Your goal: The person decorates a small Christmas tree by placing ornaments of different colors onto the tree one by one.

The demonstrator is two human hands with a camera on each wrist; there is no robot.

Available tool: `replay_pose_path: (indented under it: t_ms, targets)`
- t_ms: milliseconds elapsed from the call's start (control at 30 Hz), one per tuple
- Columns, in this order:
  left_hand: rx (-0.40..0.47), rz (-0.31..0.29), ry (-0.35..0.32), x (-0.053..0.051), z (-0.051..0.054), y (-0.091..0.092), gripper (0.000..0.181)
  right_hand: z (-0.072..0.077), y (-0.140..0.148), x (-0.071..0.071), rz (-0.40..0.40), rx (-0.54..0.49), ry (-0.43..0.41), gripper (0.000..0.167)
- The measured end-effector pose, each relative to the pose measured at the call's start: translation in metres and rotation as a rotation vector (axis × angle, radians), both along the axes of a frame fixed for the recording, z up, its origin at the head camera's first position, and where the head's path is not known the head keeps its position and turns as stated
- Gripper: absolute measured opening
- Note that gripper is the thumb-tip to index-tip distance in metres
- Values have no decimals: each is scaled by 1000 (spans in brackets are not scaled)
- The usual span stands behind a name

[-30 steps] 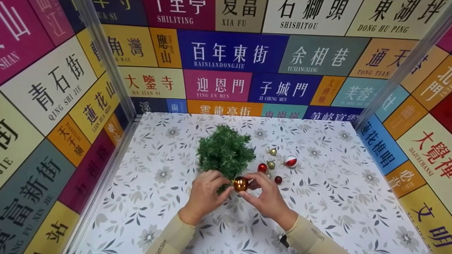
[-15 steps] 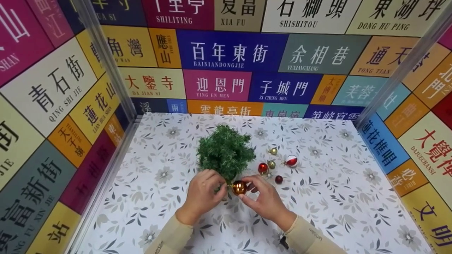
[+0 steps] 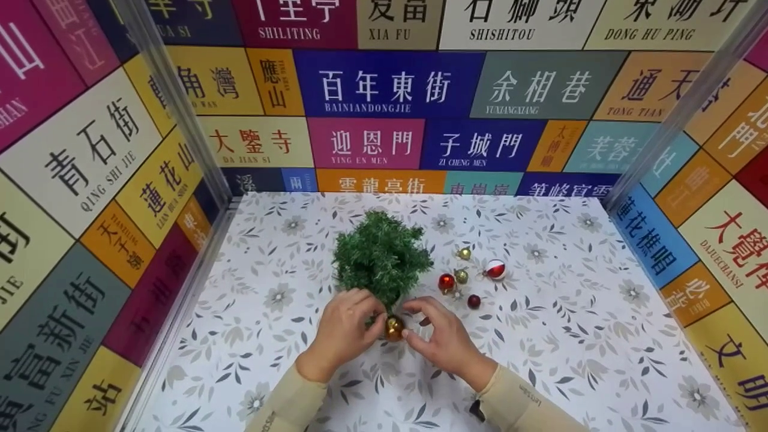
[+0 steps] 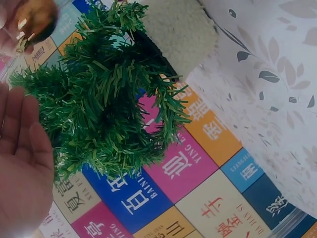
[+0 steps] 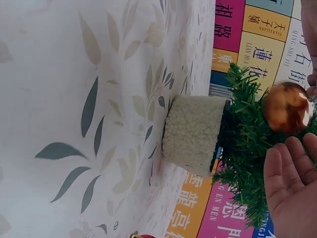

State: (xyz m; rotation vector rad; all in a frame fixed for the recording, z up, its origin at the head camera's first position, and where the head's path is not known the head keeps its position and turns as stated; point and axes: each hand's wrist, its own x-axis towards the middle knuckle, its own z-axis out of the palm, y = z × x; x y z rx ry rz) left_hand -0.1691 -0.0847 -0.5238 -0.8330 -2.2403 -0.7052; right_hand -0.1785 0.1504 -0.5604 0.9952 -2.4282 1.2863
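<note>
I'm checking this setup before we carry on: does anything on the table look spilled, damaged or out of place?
Nothing stands out. The green tree stands upright in its pale pot, the loose baubles lie beside it, and I see no spill or damage.

2 beige sleeves (image 3: pixel 521 403) w/ dk lettering (image 3: pixel 529 396), blk bit (image 3: pixel 476 411) by R cuff (image 3: pixel 492 384)
</note>
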Motion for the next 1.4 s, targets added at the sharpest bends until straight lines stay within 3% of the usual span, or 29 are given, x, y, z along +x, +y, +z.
replay_pose_path:
  t_ms: [267,500,733,867,1000,1133,1400]
  targets:
    - [-10,-5,2,2,4,-3,4,5,-19,-1,59,-124,63,25]
    - [-17,-9,-13,4,5,-4,3,38,-37,12,89,-216,124,23]
    - [3,-22,-12,5,3,-4,4,38,-40,10,113,-228,97,19]
    - [-1,-23,-13,5,3,-4,4,29,-41,6,116,-230,86,17]
    - [-35,-13,-11,4,2,-6,5,10,-37,-2,70,-217,73,16]
    - [-95,37,20,0,-1,-8,7,-2,-34,-9,-21,-168,98,15]
    - [-85,143,129,-12,-4,-2,7,-6,-40,-15,-259,-74,311,7]
